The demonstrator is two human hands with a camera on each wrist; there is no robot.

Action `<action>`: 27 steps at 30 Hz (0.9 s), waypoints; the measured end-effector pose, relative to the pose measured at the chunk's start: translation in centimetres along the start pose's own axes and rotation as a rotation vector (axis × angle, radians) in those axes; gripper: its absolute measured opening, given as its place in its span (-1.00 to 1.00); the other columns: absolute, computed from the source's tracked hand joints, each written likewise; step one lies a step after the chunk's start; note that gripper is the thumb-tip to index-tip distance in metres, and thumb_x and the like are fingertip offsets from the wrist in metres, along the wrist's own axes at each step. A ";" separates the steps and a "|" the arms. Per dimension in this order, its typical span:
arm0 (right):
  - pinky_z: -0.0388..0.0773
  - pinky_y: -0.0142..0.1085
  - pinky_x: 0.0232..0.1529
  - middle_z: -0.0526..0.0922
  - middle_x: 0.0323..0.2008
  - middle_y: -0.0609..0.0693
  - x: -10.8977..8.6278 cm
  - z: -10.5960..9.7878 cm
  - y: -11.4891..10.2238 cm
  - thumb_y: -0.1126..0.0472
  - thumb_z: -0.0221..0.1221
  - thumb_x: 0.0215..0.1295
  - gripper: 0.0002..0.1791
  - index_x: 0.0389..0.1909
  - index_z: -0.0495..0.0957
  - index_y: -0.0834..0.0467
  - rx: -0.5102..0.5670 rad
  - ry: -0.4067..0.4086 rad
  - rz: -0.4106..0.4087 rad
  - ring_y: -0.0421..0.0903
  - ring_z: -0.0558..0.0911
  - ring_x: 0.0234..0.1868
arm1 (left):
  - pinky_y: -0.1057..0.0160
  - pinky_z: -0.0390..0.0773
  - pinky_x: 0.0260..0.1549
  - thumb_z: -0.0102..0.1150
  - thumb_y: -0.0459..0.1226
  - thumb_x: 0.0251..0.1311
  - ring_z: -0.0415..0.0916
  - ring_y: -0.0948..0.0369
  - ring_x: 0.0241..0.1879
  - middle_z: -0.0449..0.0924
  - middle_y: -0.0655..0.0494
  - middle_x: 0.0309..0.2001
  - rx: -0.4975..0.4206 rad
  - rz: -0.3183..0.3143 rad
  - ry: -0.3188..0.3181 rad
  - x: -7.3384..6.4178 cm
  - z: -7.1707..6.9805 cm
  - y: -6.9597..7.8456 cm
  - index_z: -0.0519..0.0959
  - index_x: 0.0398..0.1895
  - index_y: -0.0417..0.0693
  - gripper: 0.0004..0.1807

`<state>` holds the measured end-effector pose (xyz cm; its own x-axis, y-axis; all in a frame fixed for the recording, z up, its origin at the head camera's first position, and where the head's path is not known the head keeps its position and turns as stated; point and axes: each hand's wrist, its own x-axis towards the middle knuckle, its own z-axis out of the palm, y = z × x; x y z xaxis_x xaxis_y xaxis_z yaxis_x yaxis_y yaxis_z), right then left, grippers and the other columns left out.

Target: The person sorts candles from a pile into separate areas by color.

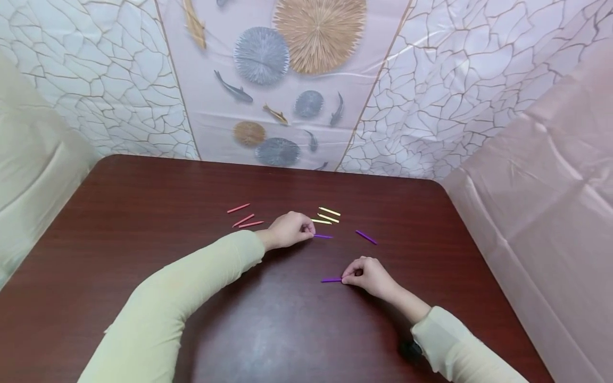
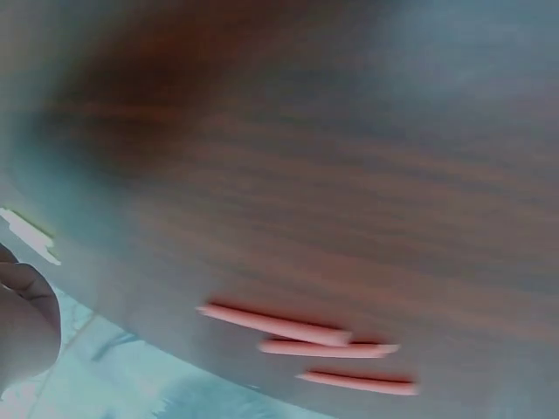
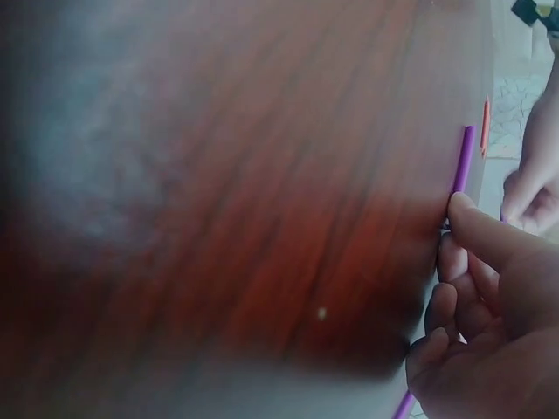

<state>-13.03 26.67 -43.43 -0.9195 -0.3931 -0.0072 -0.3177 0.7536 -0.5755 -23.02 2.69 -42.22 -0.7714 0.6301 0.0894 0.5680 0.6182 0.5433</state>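
My left hand (image 1: 290, 230) pinches one end of a purple crayon (image 1: 323, 236), whose other end points right. Nearer to me, my right hand (image 1: 370, 276) holds a second purple crayon (image 1: 330, 280) between thumb and fingertips, with its free end pointing left. That crayon (image 3: 465, 155) sticks out past the thumb in the right wrist view. A third purple crayon (image 1: 366, 237) lies loose on the table, beyond the right hand. Only part of the left hand (image 2: 26, 319) shows at the edge of the left wrist view.
Several yellow crayons (image 1: 329, 218) lie just beyond the left fingertips. Three red crayons (image 1: 243, 220) lie left of the left hand, grouped together (image 2: 327, 349). The dark wooden table (image 1: 268, 330) ends at a patterned cloth backdrop (image 1: 306, 122).
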 end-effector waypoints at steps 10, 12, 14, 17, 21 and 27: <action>0.32 -0.47 -0.47 0.60 -0.61 -0.14 -0.5 -0.1 0.1 0.23 0.37 -0.04 -0.94 -0.56 0.68 0.10 0.024 0.006 -0.024 -0.36 0.35 -0.50 | 0.35 0.47 -0.22 0.17 -0.20 0.19 0.49 0.35 -0.30 0.61 0.25 -0.36 0.053 0.016 -0.070 4.2 1.1 2.7 0.63 -0.36 0.06 -0.93; 0.32 -0.47 -0.47 0.60 -0.60 -0.14 -0.5 -0.1 0.1 0.22 0.36 -0.03 -0.95 -0.56 0.68 0.10 0.028 0.002 -0.017 -0.37 0.35 -0.50 | 0.36 0.46 -0.22 0.16 -0.20 0.20 0.48 0.35 -0.30 0.60 0.24 -0.36 0.059 0.018 -0.072 4.8 1.5 3.0 0.63 -0.36 0.07 -0.92; 0.32 -0.47 -0.47 0.60 -0.60 -0.15 -0.6 -0.2 0.2 0.22 0.36 -0.02 -0.95 -0.55 0.68 0.10 0.033 -0.001 -0.009 -0.38 0.34 -0.50 | 0.36 0.46 -0.23 0.15 -0.20 0.20 0.48 0.35 -0.30 0.60 0.24 -0.37 0.055 0.022 -0.073 5.4 1.9 3.4 0.63 -0.36 0.06 -0.92; 0.32 -0.47 -0.46 0.60 -0.59 -0.14 -0.6 -0.3 0.2 0.23 0.36 -0.03 -0.95 -0.55 0.68 0.10 0.039 0.004 -0.009 -0.38 0.34 -0.50 | 0.38 0.45 -0.26 0.15 -0.19 0.20 0.47 0.38 -0.32 0.58 0.27 -0.38 0.067 0.030 -0.079 6.1 2.8 3.8 0.62 -0.36 0.08 -0.92; 0.32 -0.47 -0.45 0.61 -0.59 -0.11 -0.7 -0.3 0.2 0.23 0.36 -0.02 -0.95 -0.55 0.68 0.12 0.041 0.011 -0.024 -0.34 0.37 -0.49 | 0.40 0.44 -0.31 0.16 -0.18 0.19 0.46 0.40 -0.35 0.57 0.30 -0.40 0.089 0.037 -0.089 6.8 3.7 4.2 0.61 -0.38 0.11 -0.93; 0.32 -0.49 -0.44 0.63 -0.58 -0.10 -1.0 -0.2 0.6 0.23 0.36 -0.02 -0.94 -0.55 0.68 0.12 0.039 0.004 -0.025 -0.33 0.40 -0.47 | 0.37 0.45 -0.33 0.16 -0.20 0.19 0.46 0.38 -0.36 0.56 0.27 -0.42 0.097 0.022 -0.093 7.3 4.6 4.5 0.61 -0.40 0.10 -0.93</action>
<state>-12.40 27.64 -43.61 -0.9121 -0.4097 0.0109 -0.3318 0.7224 -0.6067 -24.76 12.23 -42.90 -0.7308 0.6823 0.0204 0.6134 0.6432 0.4582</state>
